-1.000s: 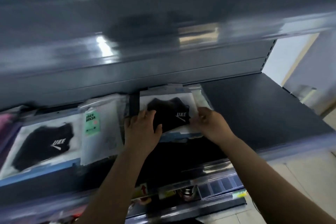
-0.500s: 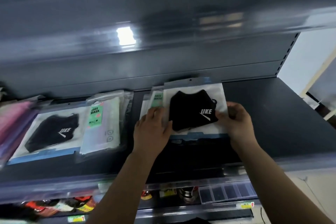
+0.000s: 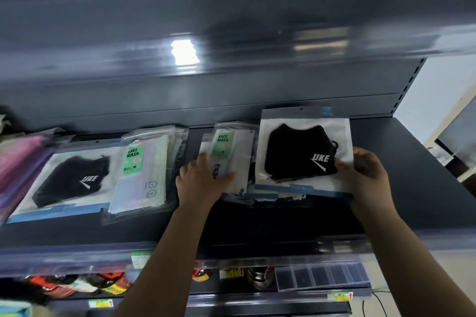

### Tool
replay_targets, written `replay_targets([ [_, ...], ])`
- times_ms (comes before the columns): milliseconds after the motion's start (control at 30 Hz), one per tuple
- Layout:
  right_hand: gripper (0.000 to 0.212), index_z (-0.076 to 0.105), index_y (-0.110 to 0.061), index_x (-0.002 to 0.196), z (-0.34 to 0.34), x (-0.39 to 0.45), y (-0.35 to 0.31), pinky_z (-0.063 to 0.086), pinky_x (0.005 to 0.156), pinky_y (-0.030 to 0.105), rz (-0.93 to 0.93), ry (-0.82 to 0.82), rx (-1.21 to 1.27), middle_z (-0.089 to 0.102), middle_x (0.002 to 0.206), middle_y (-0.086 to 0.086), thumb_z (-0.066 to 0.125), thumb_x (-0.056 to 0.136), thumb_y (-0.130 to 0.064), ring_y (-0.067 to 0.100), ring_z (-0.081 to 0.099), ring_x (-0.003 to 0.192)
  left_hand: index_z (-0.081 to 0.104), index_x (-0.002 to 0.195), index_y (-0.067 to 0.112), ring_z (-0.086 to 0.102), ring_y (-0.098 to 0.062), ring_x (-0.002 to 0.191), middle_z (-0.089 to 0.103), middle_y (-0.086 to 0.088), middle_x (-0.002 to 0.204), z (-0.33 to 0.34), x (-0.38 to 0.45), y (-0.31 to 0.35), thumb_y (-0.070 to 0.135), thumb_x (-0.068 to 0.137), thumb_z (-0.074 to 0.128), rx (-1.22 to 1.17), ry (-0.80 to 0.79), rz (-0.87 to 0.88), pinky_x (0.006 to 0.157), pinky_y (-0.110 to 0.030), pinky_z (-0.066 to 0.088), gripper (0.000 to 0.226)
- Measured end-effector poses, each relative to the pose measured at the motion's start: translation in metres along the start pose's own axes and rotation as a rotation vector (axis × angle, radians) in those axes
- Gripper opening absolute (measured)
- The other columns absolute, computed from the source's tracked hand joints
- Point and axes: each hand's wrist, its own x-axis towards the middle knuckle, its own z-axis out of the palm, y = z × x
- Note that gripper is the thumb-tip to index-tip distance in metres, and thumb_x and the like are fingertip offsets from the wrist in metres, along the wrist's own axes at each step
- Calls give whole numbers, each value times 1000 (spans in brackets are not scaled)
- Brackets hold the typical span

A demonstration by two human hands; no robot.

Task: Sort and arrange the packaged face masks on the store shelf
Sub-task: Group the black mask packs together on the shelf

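Note:
My right hand (image 3: 365,175) pinches the right edge of a clear packet with a black UKE mask (image 3: 298,152) and holds it over the dark shelf (image 3: 412,175). To its left, my left hand (image 3: 201,180) rests with straight fingers on a packet with a green FACE MASK label (image 3: 226,152), which tops a small pile. Further left lie a stack of green-label FACE MASK packets (image 3: 144,170) and another black UKE mask packet (image 3: 69,180).
Pink and purple packets (image 3: 18,162) lie at the far left of the shelf. Another grey shelf (image 3: 231,33) hangs close overhead. Below the front rail (image 3: 257,252), a lower shelf holds red and black goods (image 3: 77,283). The shelf's right end meets a doorway (image 3: 450,136).
The black UKE packet has moved right with my right hand, uncovering the green-label packet beneath. My left hand stays on that pile. The camera has swung slightly.

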Motion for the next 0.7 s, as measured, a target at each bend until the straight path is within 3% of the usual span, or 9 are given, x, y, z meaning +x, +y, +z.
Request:
replay_targets([
  [133, 21, 58, -22, 88, -4, -3, -2, 50, 77, 43, 3, -14, 0, 65, 87, 5, 64, 85, -2, 25, 60, 79, 37, 138, 13, 42, -32, 123, 46, -13, 133, 3, -1, -3, 45, 76, 71, -116, 103, 32, 99, -43, 35, 77],
  [233, 18, 58, -23, 88, -8, -8, -5, 51, 76, 42, 5, -35, 16, 67, 87, 4, 68, 81, -9, 22, 61, 78, 40, 135, 15, 51, -25, 112, 48, -8, 127, 4, -8, -4, 29, 75, 75, -337, 140, 39, 86, -38, 45, 71],
  [333, 24, 59, -24, 88, -10, -10, -7, 55, 68, 33, 13, -63, 27, 70, 78, -5, 74, 70, -21, 13, 65, 71, 38, 137, 18, 57, -10, 92, 50, 1, 113, 2, -17, -1, 16, 79, 74, -557, 172, 33, 71, -19, 49, 69],
  [367, 21, 58, -22, 89, -11, -11, -7, 55, 68, 32, 15, -63, 35, 70, 77, -5, 72, 75, -14, 11, 65, 69, 38, 139, 18, 55, -2, 84, 50, 2, 108, 1, -21, 0, 12, 80, 73, -612, 181, 26, 63, -8, 45, 69],
  [433, 22, 57, -20, 92, -13, -13, -8, 53, 71, 34, 14, -63, 43, 69, 83, 0, 64, 83, -1, 14, 64, 73, 36, 142, 16, 52, 1, 77, 52, 1, 104, 1, -28, 0, 9, 80, 72, -679, 210, 9, 54, -3, 41, 72],
  [600, 22, 57, -22, 92, -17, -18, -12, 55, 73, 32, 31, -105, 53, 68, 90, 0, 62, 85, -1, 17, 64, 81, 45, 138, 10, 56, -8, 88, 61, -4, 108, -2, -46, -3, 9, 79, 74, -844, 296, -76, 55, 1, 43, 66],
  [667, 23, 56, -22, 91, -18, -19, -12, 56, 66, 26, 33, -130, 73, 69, 84, -5, 62, 84, -1, 10, 66, 75, 52, 132, 10, 61, -12, 95, 63, -3, 110, -4, -54, -6, 7, 79, 73, -948, 320, -110, 66, -5, 49, 57],
  [700, 22, 56, -22, 91, -19, -20, -12, 55, 63, 24, 37, -145, 89, 70, 82, -7, 65, 82, -4, 7, 66, 73, 54, 127, 11, 63, -17, 102, 64, -4, 111, -5, -57, -8, 6, 79, 73, -1005, 330, -118, 76, -15, 53, 52],
])
